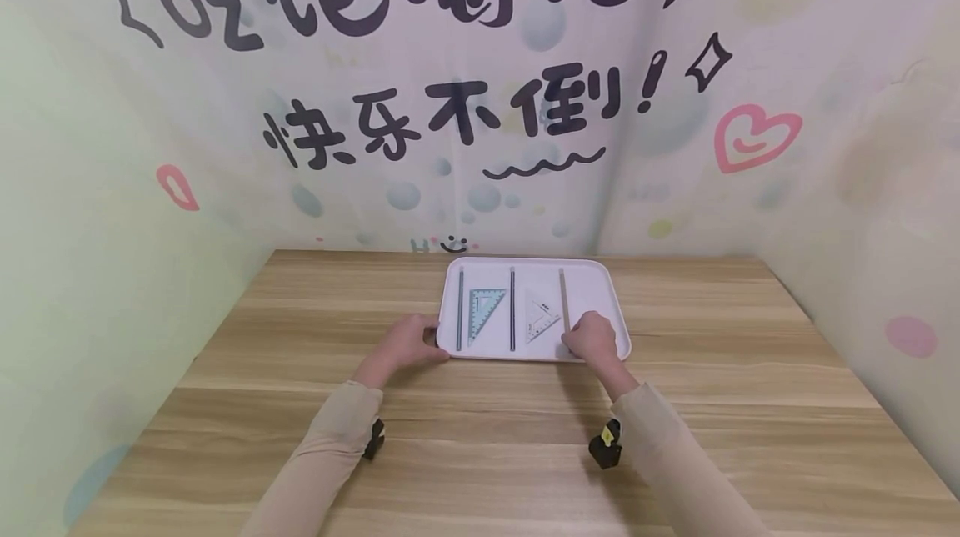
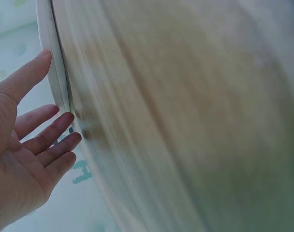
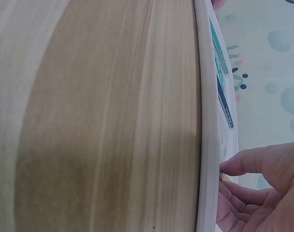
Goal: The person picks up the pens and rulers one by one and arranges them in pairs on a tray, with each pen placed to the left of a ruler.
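Observation:
A white tray [image 1: 603, 287] lies at the back of the table. In the head view my right hand [image 1: 594, 338] is over its right part, gripping the near end of a tan pencil [image 1: 564, 297]; thumb and finger pinch it in the right wrist view. My left hand [image 1: 411, 342] is at the tray's near-left corner, and in the left wrist view its fingers [image 2: 60, 145] are spread and loosely extended by the tray's edge. Also on the tray are a grey pencil [image 1: 461, 312], a teal-marked set square [image 1: 476, 316], a dark pencil [image 1: 512, 312] and a clear set square [image 1: 538, 322].
The wood-grain table [image 1: 480, 454] extends in front of the tray and to both sides. Directly behind it stands a patterned wall [image 1: 360, 212] with large dark lettering. Black wrist cameras [image 1: 606, 445] hang below the sleeves.

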{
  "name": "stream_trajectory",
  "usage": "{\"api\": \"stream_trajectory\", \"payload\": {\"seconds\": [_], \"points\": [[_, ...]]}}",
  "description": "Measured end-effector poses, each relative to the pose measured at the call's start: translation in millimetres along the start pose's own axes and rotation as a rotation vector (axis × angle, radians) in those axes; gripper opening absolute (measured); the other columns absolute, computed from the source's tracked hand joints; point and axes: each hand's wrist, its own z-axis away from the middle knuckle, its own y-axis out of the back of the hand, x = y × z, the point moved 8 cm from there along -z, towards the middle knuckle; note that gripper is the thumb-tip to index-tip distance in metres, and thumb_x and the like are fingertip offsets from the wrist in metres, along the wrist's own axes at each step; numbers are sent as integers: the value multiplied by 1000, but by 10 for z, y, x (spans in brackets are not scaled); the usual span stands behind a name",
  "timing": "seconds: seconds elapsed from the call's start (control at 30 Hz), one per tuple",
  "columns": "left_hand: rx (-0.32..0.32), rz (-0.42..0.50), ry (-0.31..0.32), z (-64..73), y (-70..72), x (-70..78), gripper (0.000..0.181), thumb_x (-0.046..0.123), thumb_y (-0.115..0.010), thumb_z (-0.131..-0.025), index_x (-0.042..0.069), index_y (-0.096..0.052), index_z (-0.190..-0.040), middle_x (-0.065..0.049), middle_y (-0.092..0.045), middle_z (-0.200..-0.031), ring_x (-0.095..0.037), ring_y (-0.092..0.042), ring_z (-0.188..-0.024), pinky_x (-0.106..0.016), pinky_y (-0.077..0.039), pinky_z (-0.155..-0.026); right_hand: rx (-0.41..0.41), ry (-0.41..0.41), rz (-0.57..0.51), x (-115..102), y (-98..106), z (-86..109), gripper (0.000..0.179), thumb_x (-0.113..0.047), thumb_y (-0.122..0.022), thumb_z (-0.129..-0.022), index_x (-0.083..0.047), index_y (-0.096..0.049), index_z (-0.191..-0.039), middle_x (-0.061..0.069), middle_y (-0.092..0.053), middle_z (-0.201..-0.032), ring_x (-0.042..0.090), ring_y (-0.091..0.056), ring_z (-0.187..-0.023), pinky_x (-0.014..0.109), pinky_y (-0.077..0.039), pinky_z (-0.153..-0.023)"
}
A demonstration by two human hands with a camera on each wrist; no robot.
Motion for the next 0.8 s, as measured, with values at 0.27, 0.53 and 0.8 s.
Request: {"api": "stream_trajectory", "payload": {"seconds": [0.27,0.53,0.8], "points": [[7,4,-12,6,6,12,35,19,-79,-68,8,-66,-99,-1,-62,-89,-14,-46,-72,-28,-37,-65,3,3,2,-2,-11,-9,14,-2,-56,-68,-1,-60,-55,3,-52,-49,16,-45,-48,24,-34,-44],[5,12,-17,1,1,10,35,18,-79,-68,8,-66,-99,-2,-61,-86,-14,-46,-71,-28,-37,-63,6,5,-1,-14,5,3,12,-2,-57,-68,0,-60,-56,3,-52,-50,16,-45,-49,24,-35,-45],[2,10,-16,-4,-4,12,35,18,-79,-68,8,-66,-98,-1,-61,-85,-14,-46,-72,-28,-37,-64,14,18,12,-9,23,8,13,-3,-57,-67,-1,-59,-55,3,-52,-51,17,-45,-50,25,-34,-45]]}}
